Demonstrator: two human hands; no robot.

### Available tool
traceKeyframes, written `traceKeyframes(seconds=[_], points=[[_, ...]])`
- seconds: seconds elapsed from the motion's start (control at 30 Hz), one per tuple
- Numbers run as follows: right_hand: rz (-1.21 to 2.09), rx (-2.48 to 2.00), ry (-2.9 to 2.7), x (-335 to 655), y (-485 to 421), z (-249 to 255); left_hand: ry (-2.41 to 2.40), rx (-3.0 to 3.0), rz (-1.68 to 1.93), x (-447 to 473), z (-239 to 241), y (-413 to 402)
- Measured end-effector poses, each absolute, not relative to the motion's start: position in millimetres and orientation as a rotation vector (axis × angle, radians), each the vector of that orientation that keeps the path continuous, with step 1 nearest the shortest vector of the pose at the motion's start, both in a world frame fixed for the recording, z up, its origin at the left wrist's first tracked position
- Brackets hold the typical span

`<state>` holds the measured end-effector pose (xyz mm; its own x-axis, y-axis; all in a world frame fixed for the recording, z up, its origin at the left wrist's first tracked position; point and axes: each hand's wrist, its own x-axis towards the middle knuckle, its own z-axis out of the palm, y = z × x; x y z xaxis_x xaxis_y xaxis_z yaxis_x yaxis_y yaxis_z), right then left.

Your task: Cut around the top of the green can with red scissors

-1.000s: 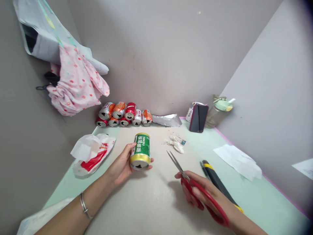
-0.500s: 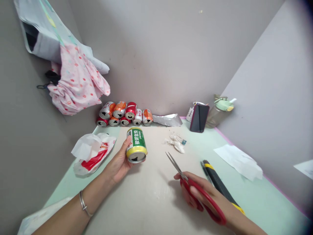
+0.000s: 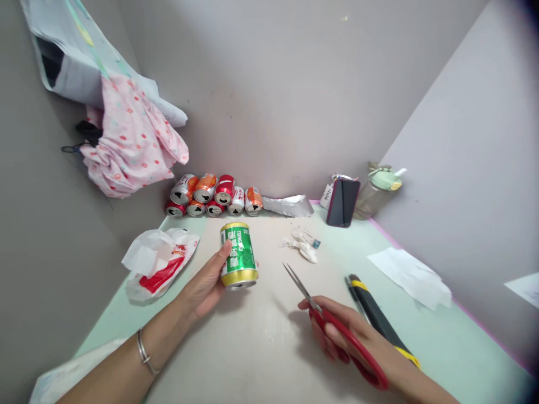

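A green and yellow drink can [image 3: 240, 255] is gripped by my left hand [image 3: 208, 283], which wraps it from the left with the thumb across its front. The can is held above the table, its opened end pointing down and toward me, seen only as a thin edge. Red-handled scissors [image 3: 311, 303] are in my right hand [image 3: 343, 331], their fingers through the handles. The blades point up and to the left, slightly apart, with a gap between them and the can. Just right of that hand lies a black and yellow box cutter [image 3: 379, 317].
Stacked cans [image 3: 214, 196] lie along the back wall, beside a curled metal sheet [image 3: 290, 206]. A phone [image 3: 344, 203] leans by a bottle [image 3: 374, 193]. Crumpled tissue [image 3: 305, 249] is mid-table, a plastic bag [image 3: 162, 266] at left, white paper [image 3: 410, 278] at right.
The can has tilted, so its opened end faces further down and its green front shows more. It has shifted slightly right and toward me. The scissors have barely moved.
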<state>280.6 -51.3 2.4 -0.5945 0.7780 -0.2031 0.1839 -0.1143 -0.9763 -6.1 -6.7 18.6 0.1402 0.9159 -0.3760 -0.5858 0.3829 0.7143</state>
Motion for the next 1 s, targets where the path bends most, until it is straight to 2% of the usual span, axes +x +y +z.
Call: traceKeyframes(seconds=[0.3,0.7,1.0], points=[[1.708,-1.239,-1.588,280.7,-58.3,-4.4,0.755,0.497,1.24,-4.9,23.0,-4.0],[1.01,-1.164,-2.159,270.7,-69.9,7.9,0.797,0.42,1.277,-8.3,18.6,-4.8],[0.99,-1.18,-2.268,267.2,-71.9,12.4,0.798,0.444,1.192,-2.3,20.3,-7.8]])
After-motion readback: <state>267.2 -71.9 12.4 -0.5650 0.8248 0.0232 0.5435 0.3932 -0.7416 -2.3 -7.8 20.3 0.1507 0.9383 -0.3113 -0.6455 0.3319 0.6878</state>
